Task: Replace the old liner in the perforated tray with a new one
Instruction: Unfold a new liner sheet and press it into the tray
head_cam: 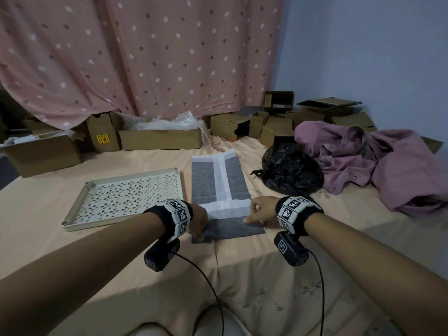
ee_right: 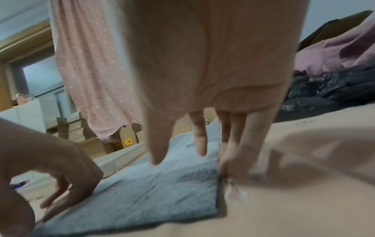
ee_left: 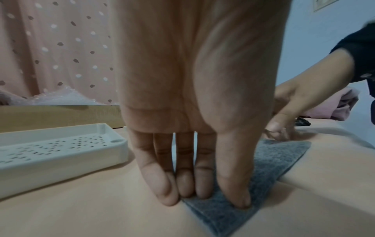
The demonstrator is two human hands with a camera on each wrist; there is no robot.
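Note:
A cream perforated tray (head_cam: 97, 225) lies on the bed at the left with no liner in it. Right of it lies a grey and white liner pad (head_cam: 219, 180), partly folded, with its grey near end towards me. My left hand (head_cam: 200, 235) pinches the pad's near left corner. In the left wrist view the thumb (ee_left: 241, 202) lies on top of the grey pad (ee_left: 274, 168) and the fingers (ee_left: 182, 184) meet its edge. My right hand (head_cam: 249, 218) is at the pad's right edge. In the blurred right wrist view its lower fingertips (ee_right: 223, 168) touch that edge, thumb and forefinger raised.
A tied black plastic bag (head_cam: 291, 168) sits right of the pad, with a heap of purple cloth (head_cam: 375, 163) beyond it. Several cardboard boxes (head_cam: 157, 139) line the far edge under a pink dotted curtain (head_cam: 145, 57). The peach sheet (head_cam: 242, 275) spreads towards me.

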